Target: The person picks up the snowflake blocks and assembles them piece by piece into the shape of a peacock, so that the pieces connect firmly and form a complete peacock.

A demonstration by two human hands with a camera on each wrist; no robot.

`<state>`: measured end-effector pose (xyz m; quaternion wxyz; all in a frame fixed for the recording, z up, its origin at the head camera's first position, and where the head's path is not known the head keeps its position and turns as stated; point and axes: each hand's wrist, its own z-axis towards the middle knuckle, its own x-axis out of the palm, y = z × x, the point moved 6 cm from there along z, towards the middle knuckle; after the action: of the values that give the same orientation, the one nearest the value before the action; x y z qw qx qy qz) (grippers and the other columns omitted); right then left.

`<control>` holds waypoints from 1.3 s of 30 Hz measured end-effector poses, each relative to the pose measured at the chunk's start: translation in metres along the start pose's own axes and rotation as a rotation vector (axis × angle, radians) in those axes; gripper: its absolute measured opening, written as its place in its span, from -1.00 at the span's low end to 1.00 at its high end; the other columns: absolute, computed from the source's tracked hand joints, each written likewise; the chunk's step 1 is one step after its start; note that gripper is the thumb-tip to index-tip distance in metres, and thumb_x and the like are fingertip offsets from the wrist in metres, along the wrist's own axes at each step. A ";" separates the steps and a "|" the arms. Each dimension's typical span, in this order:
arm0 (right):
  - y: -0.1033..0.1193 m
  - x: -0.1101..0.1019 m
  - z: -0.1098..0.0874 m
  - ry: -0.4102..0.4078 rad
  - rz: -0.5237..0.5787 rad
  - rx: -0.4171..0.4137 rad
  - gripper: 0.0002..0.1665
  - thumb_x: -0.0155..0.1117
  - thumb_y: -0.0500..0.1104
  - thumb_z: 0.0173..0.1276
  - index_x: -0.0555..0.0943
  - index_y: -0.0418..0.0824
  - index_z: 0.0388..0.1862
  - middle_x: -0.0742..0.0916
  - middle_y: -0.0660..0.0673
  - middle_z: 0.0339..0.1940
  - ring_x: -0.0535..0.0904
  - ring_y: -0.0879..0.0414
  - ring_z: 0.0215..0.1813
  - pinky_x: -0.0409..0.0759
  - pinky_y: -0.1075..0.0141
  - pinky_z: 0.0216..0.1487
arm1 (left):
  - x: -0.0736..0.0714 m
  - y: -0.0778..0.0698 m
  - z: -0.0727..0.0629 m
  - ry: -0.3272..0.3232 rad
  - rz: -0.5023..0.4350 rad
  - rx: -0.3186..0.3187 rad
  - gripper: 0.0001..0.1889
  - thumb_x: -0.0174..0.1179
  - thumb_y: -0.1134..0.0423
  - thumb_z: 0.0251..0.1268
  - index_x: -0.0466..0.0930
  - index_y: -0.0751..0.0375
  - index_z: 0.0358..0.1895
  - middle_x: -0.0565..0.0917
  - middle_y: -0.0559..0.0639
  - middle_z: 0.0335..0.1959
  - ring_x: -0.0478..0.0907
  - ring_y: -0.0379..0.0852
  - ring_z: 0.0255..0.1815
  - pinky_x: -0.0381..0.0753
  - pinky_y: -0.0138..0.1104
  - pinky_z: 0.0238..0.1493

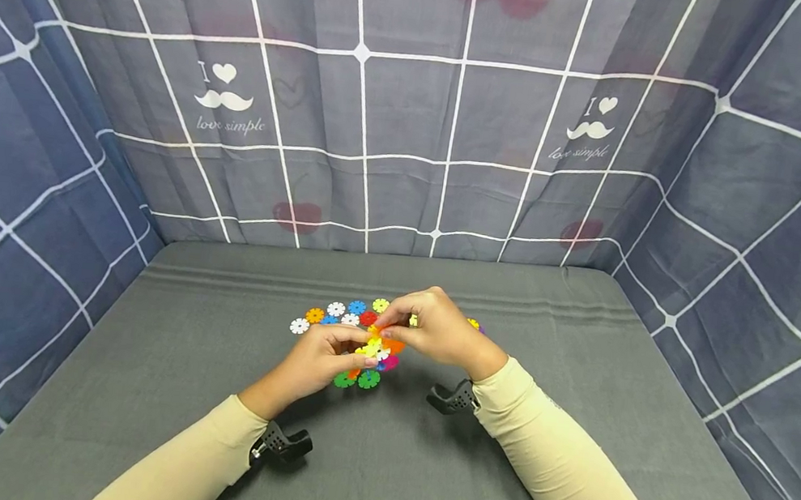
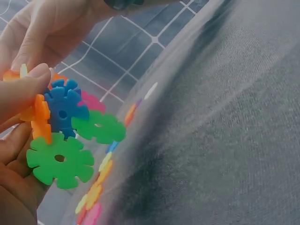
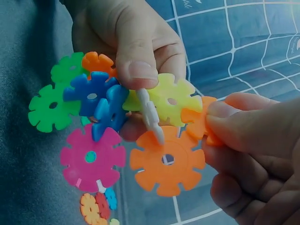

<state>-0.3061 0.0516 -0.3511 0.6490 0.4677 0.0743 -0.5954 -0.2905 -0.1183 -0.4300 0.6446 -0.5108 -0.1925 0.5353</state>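
Note:
My left hand (image 1: 316, 359) grips a cluster of interlocking notched flower discs above the table. In the right wrist view its thumb presses near a white disc (image 3: 151, 115) and a yellow disc (image 3: 187, 96). Blue discs (image 3: 91, 93), a pink disc (image 3: 77, 159), a large orange disc (image 3: 145, 164) and green discs (image 3: 42, 112) also belong to the cluster. My right hand (image 1: 439, 331) pinches a small orange disc (image 3: 196, 123) at the yellow disc's edge. Whether the two are slotted together I cannot tell.
Loose discs, among them a white disc (image 1: 300, 326), an orange disc (image 1: 314, 316) and a red disc (image 1: 367, 318), lie on the grey table (image 1: 209, 393) behind my hands. A checked curtain (image 1: 407, 120) encloses the back and sides. Both wrists carry black mounts (image 1: 288, 443).

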 end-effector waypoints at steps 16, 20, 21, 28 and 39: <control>-0.013 -0.016 -0.004 -0.252 -0.011 0.085 -0.65 0.47 -0.28 0.44 0.72 -0.28 0.17 0.82 -0.08 0.01 0.76 0.03 -0.02 0.68 0.15 0.06 | -0.014 0.028 0.003 -0.281 -0.502 -0.198 -0.76 0.29 0.61 0.37 0.57 0.55 0.05 0.72 0.08 -0.11 0.66 -0.16 -0.14 0.69 -0.38 -0.11; -0.030 -0.024 -0.013 -0.335 0.015 0.230 -0.77 0.47 -0.25 0.45 0.76 -0.26 0.04 0.83 -0.02 -0.14 0.74 0.09 -0.19 0.68 0.19 -0.11 | -0.022 0.036 0.002 -0.370 -0.710 -0.226 -0.83 0.19 0.62 0.45 0.52 0.36 -0.03 0.63 0.10 -0.10 0.64 -0.11 -0.11 0.70 -0.32 -0.06; -0.036 -0.025 -0.015 -0.350 0.011 0.274 -0.80 0.46 -0.24 0.46 0.76 -0.26 0.01 0.82 -0.01 -0.18 0.72 0.11 -0.23 0.67 0.21 -0.16 | -0.025 0.038 0.003 -0.390 -0.751 -0.223 -0.83 0.18 0.62 0.46 0.52 0.33 -0.05 0.62 0.10 -0.10 0.64 -0.10 -0.10 0.70 -0.29 -0.04; -0.073 0.011 -0.026 -0.113 -0.107 0.399 -0.88 0.44 -0.26 0.46 0.78 -0.28 -0.10 0.78 0.06 -0.29 0.63 0.20 -0.31 0.59 0.30 -0.25 | -0.042 0.045 -0.001 -0.520 -0.893 -0.202 -0.80 0.12 0.66 0.49 0.52 0.31 -0.06 0.63 0.09 -0.12 0.69 -0.04 -0.14 0.71 -0.19 0.06; -0.057 0.091 -0.017 0.261 -0.393 0.263 -0.75 0.47 -0.18 0.47 0.74 -0.17 0.08 0.61 -0.08 -0.07 0.54 0.01 -0.04 0.55 0.17 0.03 | -0.042 0.042 0.000 -0.523 -0.934 -0.206 -0.75 0.20 0.67 0.43 0.47 0.25 -0.12 0.55 0.09 -0.12 0.65 -0.05 -0.06 0.63 -0.19 0.20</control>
<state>-0.3208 0.0074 -0.4496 0.4397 0.5973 0.1691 -0.6491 -0.3258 -0.1594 -0.4545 0.6908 -0.2813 -0.6044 0.2799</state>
